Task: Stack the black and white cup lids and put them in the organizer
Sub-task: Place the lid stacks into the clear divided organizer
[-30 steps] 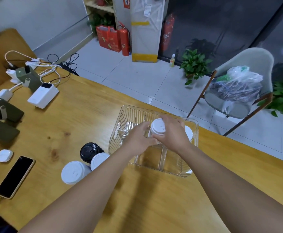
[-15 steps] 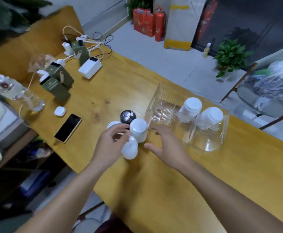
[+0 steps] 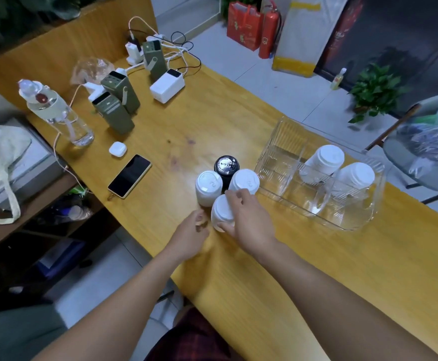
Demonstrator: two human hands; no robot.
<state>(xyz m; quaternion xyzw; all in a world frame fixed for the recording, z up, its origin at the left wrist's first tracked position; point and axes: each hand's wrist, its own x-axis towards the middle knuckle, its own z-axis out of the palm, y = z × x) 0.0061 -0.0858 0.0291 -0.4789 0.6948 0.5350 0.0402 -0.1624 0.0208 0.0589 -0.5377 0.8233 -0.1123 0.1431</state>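
Three stacks of white cup lids and one black stack (image 3: pixel 226 165) stand together on the wooden table (image 3: pixel 343 269). My right hand (image 3: pixel 249 220) grips the nearest white stack (image 3: pixel 220 212), fingers over its top and thumb at its base. My left hand (image 3: pixel 189 235) rests beside that stack with fingers loosely curled, holding nothing. Two other white stacks (image 3: pixel 208 187) (image 3: pixel 245 181) stand just behind. The clear plastic organizer (image 3: pixel 277 162) to the right holds two white stacks (image 3: pixel 326 158) (image 3: pixel 356 178) in its far compartments.
A black phone (image 3: pixel 129 175), white earbud case (image 3: pixel 117 149), water bottle (image 3: pixel 56 113), green power banks (image 3: pixel 116 105) and a white power bank (image 3: pixel 167 86) with cables lie on the table's left. The table's near edge runs just under my left hand. A chair (image 3: pixel 421 152) stands behind the organizer.
My right hand moved from beside the organizer onto the nearest white stack. My left hand let go of the lids and drew back toward the table edge. The camera swung slightly.
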